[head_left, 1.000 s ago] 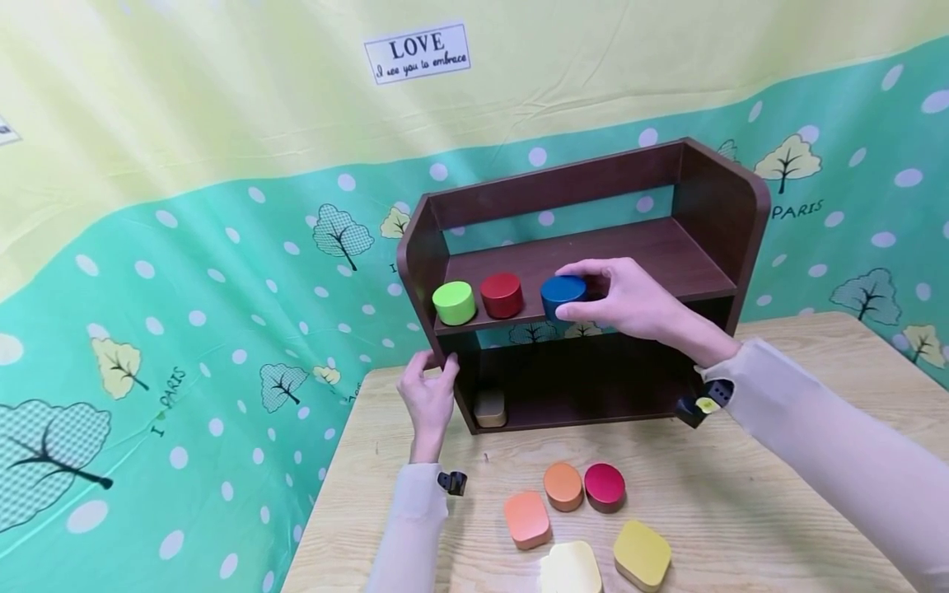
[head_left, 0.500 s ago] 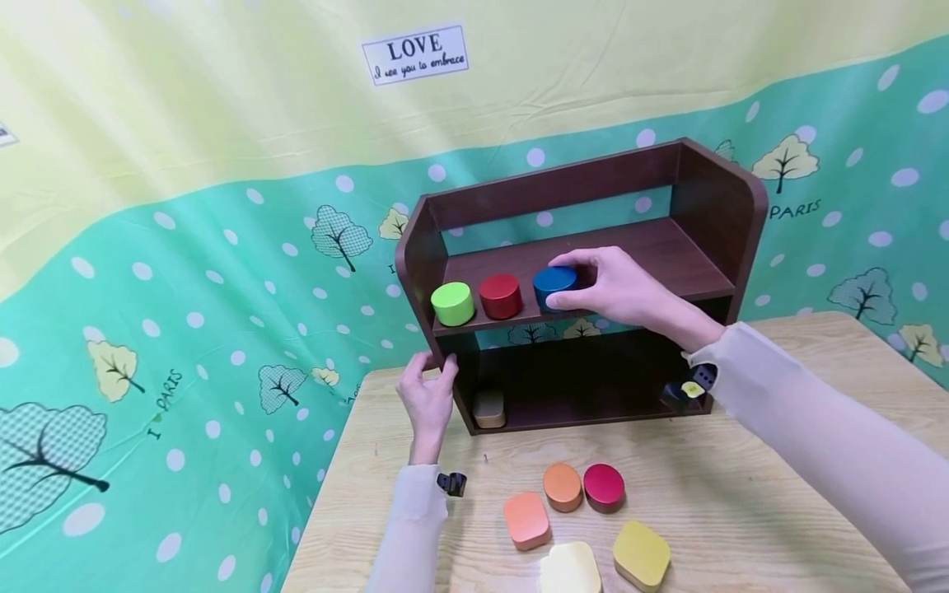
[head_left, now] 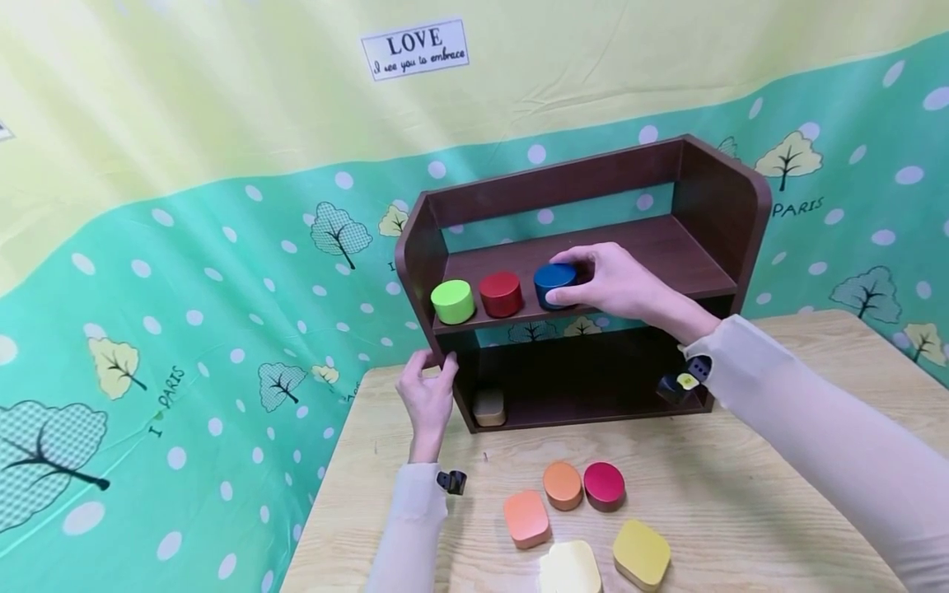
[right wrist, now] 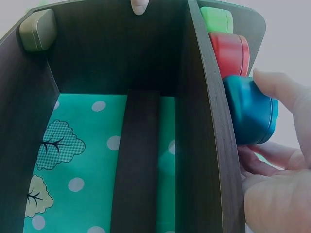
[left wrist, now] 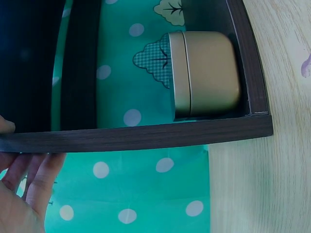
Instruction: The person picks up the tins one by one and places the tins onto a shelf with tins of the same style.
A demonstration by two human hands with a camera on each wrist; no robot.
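Observation:
My right hand grips a round blue tin between thumb and fingers, at the front of the upper board of a dark brown shelf. In the right wrist view the blue tin sits against the board, close beside a round red tin. Left of the red one stands a round light green tin. My left hand holds the shelf's left side panel; the left wrist view shows its thumb inside and its fingers outside. A gold rounded-square tin stands in the lower compartment's left corner.
On the wooden table before the shelf lie a round orange tin, a round crimson tin, a coral square tin, a pale yellow tin and a yellow one. A patterned curtain hangs behind.
My right hand has shifted the blue tin a little to the left and back, closer to the red tin. The left hand has stayed on the side panel.

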